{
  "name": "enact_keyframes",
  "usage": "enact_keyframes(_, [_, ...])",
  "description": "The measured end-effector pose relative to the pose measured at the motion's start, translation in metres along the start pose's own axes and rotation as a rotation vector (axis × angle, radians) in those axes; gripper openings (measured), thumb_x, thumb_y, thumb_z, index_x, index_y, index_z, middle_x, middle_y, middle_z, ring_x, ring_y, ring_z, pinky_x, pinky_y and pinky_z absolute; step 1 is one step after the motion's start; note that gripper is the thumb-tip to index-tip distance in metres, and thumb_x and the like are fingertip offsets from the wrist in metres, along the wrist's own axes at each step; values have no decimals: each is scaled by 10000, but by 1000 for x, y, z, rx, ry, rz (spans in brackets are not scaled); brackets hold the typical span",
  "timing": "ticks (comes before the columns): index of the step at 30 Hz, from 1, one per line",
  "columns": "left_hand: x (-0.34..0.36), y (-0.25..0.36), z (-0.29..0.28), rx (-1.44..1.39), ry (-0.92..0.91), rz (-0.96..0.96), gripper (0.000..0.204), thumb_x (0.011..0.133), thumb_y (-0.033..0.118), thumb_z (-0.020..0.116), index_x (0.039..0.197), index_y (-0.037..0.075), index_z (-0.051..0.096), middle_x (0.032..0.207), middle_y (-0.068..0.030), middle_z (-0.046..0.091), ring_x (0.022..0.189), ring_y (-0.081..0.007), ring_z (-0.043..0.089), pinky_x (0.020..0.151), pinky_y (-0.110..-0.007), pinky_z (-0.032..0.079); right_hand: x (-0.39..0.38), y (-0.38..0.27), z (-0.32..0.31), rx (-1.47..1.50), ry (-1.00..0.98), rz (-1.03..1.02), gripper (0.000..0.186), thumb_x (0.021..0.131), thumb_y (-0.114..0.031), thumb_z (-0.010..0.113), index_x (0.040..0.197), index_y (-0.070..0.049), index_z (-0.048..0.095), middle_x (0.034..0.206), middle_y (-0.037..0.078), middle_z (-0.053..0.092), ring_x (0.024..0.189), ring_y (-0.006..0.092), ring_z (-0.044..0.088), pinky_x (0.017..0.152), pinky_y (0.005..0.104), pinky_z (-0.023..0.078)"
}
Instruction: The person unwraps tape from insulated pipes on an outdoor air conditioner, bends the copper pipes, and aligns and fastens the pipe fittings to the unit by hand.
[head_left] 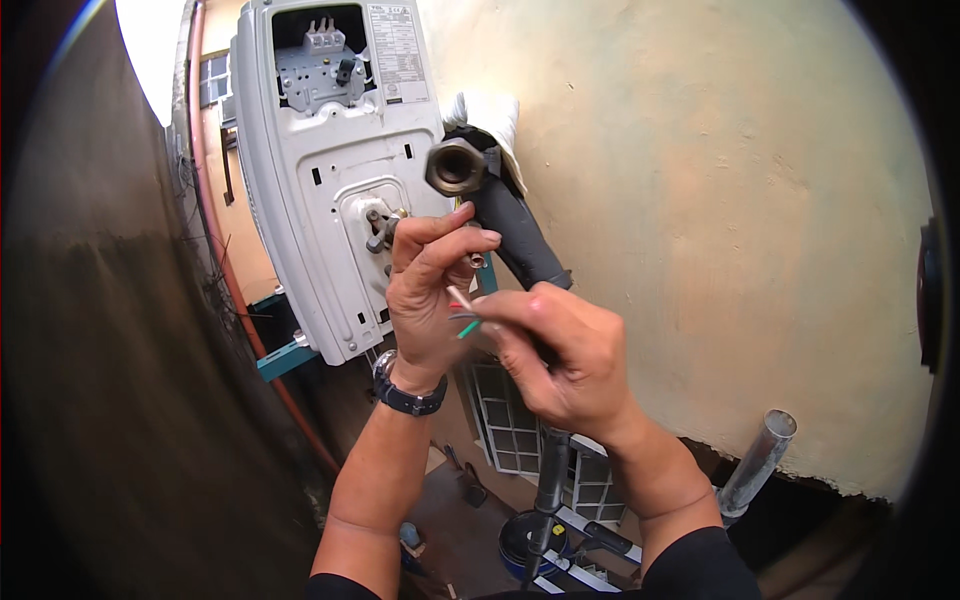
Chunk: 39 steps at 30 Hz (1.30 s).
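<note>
My left hand (425,265) is raised in front of the outdoor air-conditioner unit (330,180), its fingers closed round a thin copper pipe, whose open end (477,261) shows by the fingertips. Close beside it, my right hand (565,350) pinches a few thin wires (463,312) with red, grey and green ends and one pale tip. Just above the left hand, a large hex flare nut (456,167) faces me on the end of a pipe. Black foam insulation (520,235) slopes down behind both hands. The unit's service valves (380,230) are partly hidden by my left fingers.
An uncovered terminal block (325,38) sits at the top of the unit, which rests on a teal bracket (285,358). A plastered wall (720,220) rises on the right, a metal pipe (760,460) near its foot. Below are a ladder (590,545) and a dark bucket (520,545).
</note>
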<state>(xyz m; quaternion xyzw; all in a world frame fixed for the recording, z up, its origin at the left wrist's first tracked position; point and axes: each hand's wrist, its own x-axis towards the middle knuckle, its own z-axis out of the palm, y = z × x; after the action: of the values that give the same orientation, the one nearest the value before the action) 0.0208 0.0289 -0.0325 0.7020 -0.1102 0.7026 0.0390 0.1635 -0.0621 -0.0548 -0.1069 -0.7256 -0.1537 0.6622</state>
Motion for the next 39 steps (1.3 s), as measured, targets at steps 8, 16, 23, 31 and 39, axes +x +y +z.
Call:
enact_keyframes(8, [-1,3,5,153,-3,16,257,912,-85,711,1071,98,798,1170,-67,643,1016,-147,664,853,-270,568,1,0,0,-152,158,-20,220,861,59,744,1058,-38,725,798,104,688,608,222,636,544,318,498])
enact_keyframes(16, [0,5,5,213,-32,81,290,884,-128,697,1046,90,800,1137,-74,647,1018,-171,662,865,-288,580,-6,3,-4,-178,154,-17,220,849,52,756,1049,-31,722,803,117,691,626,237,659,553,332,514])
enact_keyframes(23, [-2,-7,1,-64,-43,69,249,845,-44,791,1088,9,783,1190,-58,556,1043,-150,625,840,-274,557,0,-3,-8,-108,-90,15,261,823,23,758,1061,-84,733,742,77,618,572,259,595,525,362,476])
enact_keyframes(31, [6,19,-17,137,-154,7,229,935,142,670,1098,20,775,1145,-122,578,1024,-265,600,956,-376,475,-14,4,-11,-11,-35,-38,286,793,5,778,1064,-78,737,719,60,626,589,237,596,541,349,473])
enact_keyframes(39, [3,29,-7,521,-106,144,329,932,153,519,1074,-9,767,1151,-211,694,1115,-326,631,981,-434,494,-22,18,-16,23,-37,-139,377,741,-21,806,1104,-91,734,693,42,559,567,229,544,529,346,438])
